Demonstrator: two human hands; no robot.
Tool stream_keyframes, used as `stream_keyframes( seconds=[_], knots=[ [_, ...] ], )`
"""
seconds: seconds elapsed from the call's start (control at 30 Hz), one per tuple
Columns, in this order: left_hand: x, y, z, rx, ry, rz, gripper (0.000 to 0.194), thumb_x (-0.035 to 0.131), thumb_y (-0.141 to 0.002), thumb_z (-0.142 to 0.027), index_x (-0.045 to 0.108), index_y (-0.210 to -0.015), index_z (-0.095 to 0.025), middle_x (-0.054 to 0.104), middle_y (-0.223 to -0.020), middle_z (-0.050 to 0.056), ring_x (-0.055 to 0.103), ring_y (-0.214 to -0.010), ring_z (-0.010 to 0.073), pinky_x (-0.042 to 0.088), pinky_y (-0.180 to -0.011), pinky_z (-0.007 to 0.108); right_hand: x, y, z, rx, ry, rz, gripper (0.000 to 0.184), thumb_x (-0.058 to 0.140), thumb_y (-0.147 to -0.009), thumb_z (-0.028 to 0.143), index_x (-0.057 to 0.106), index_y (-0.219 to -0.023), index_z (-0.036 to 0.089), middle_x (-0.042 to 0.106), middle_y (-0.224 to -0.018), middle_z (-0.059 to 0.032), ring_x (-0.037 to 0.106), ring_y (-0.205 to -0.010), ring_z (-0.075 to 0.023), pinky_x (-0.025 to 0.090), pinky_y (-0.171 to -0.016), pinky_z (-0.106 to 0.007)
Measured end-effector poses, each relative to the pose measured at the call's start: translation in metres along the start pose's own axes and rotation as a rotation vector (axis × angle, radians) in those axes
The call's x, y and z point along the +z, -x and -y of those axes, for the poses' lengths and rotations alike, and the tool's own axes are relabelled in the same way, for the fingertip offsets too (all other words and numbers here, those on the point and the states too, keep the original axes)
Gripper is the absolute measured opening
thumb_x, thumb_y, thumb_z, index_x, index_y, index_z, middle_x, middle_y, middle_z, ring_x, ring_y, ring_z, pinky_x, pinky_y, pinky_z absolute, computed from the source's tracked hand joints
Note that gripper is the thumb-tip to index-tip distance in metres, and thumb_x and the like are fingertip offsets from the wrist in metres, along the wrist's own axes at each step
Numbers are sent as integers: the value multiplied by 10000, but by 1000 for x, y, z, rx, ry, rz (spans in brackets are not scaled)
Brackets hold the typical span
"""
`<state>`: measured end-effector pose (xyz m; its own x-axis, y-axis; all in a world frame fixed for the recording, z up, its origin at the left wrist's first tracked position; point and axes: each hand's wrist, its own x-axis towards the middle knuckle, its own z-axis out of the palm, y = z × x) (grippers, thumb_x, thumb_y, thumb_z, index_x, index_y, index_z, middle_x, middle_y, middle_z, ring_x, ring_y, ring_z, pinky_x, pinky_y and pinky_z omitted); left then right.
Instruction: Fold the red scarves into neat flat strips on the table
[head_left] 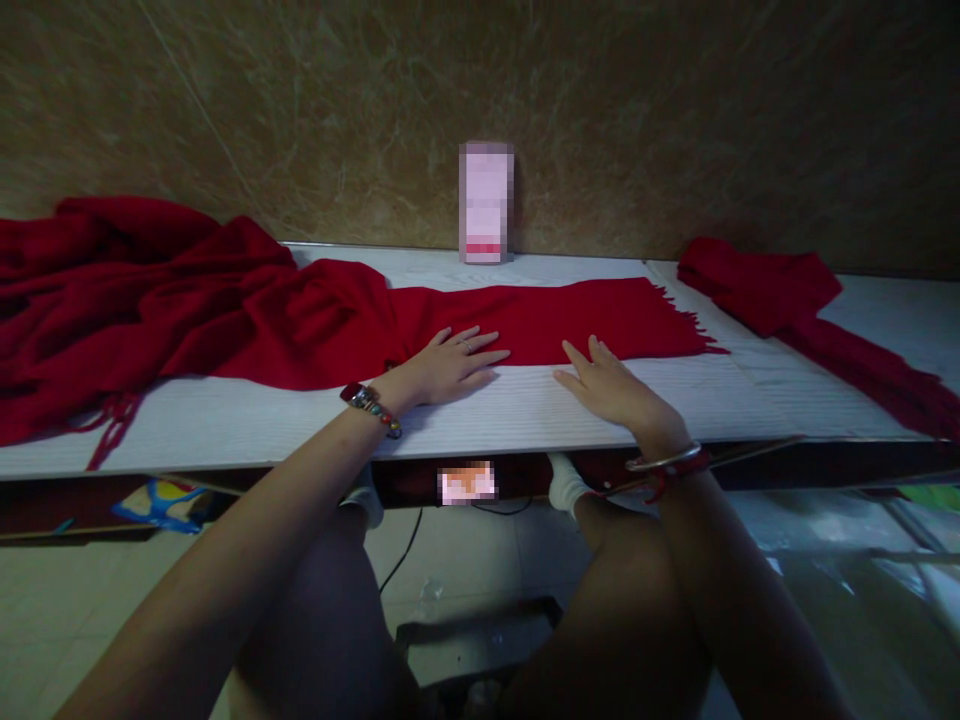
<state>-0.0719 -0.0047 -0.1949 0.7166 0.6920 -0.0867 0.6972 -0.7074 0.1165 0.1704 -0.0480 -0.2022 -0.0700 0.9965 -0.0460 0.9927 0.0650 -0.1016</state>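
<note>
A red fringed scarf (540, 318) lies along the white tabletop (525, 420), flat and narrow in the middle, bunched in loose folds at the left. Its fringed end points right. My left hand (450, 368) rests palm down with fingers spread, partly on the scarf's near edge; a ring and a beaded bracelet show on it. To the right, my right hand (604, 385) has its fingers apart, its fingertips at the scarf's near edge. Neither hand grips the cloth.
Another piece of red cloth (765, 285) lies folded at the right of the table. A blurred-out pink upright item (486, 200) leans against the brown marbled wall (360, 120). Below the table are a dark cable (401, 550) and a blue-and-yellow packet (165, 503).
</note>
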Motion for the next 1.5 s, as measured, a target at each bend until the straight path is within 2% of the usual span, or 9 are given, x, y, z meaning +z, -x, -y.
stream_keyframes(
  seconds=[0.1, 0.23, 0.4, 0.53, 0.67, 0.8, 1.17, 1.3, 1.5],
  knots=[
    [-1, 0, -1, -7, 0, -1, 487, 263, -973, -441, 322, -1437, -307, 231, -1552, 38, 175, -1424, 254, 145, -1126, 518, -4, 1, 2, 13, -33, 7, 649, 446, -894, 482, 395, -1412, 95, 278, -1503, -251, 259, -1384, -357, 284, -1104, -481],
    [-3, 0, -3, -19, 11, 16, 485, 269, -976, -432, 318, -1440, -299, 233, -1551, 50, 170, -1426, 259, 146, -1124, 534, -5, 0, 5, -60, -46, -141, 608, 499, -872, 456, 461, -1368, 107, 205, -1541, -211, 206, -1405, -358, 262, -1115, -505],
    [-1, 0, -3, 8, 8, -23, 478, 292, -973, -428, 348, -1425, -283, 281, -1534, 65, 218, -1411, 266, 185, -1108, 552, -7, -1, 17, -12, -20, -276, 578, 463, -895, 427, 466, -1361, 85, 163, -1553, -209, 152, -1416, -378, 199, -1115, -570],
    [0, 2, -4, -1, -37, -150, 457, 313, -973, -419, 459, -1365, -234, 396, -1474, 86, 308, -1374, 263, 205, -1110, 529, -9, -5, 30, -21, -21, -229, 572, 466, -896, 414, 463, -1366, 88, 203, -1542, -210, 170, -1414, -373, 204, -1116, -559],
    [1, 4, -3, -172, -65, -266, 442, 312, -978, -375, 499, -1338, -200, 437, -1443, 105, 346, -1353, 282, 249, -1100, 518, -10, -13, 47, -92, -39, -175, 582, 452, -905, 414, 397, -1419, 147, 216, -1546, -178, 187, -1415, -350, 216, -1112, -560],
    [4, 4, 0, -289, -48, -217, 478, 319, -972, -392, 442, -1385, -185, 387, -1471, 135, 329, -1358, 328, 308, -1066, 530, -14, -22, 62, -104, -68, -112, 599, 460, -908, 396, 342, -1450, 171, 219, -1548, -168, 198, -1416, -325, 235, -1119, -520],
    [0, 5, 3, -300, -99, -257, 452, 333, -968, -378, 485, -1354, -198, 437, -1440, 120, 366, -1339, 313, 300, -1076, 522, -1, -42, 73, -127, -13, 9, 527, 311, -960, 375, 327, -1458, 205, 244, -1544, -126, 200, -1417, -301, 198, -1121, -541],
    [-5, 12, 11, -472, -119, -336, 451, 333, -963, -388, 503, -1337, -200, 386, -1474, 124, 313, -1365, 338, 280, -1074, 562, 6, -42, 70, -133, -26, -60, 505, 325, -951, 353, 381, -1431, 209, 313, -1519, -118, 272, -1395, -296, 239, -1107, -543],
    [-3, 14, 19, -585, -42, -154, 509, 290, -966, -422, 372, -1429, -226, 299, -1521, 109, 258, -1381, 379, 291, -1056, 590, -7, -37, 36, -73, -71, -369, 495, 297, -944, 356, 461, -1372, 170, 367, -1492, -131, 276, -1394, -290, 227, -1100, -573]
  ],
)
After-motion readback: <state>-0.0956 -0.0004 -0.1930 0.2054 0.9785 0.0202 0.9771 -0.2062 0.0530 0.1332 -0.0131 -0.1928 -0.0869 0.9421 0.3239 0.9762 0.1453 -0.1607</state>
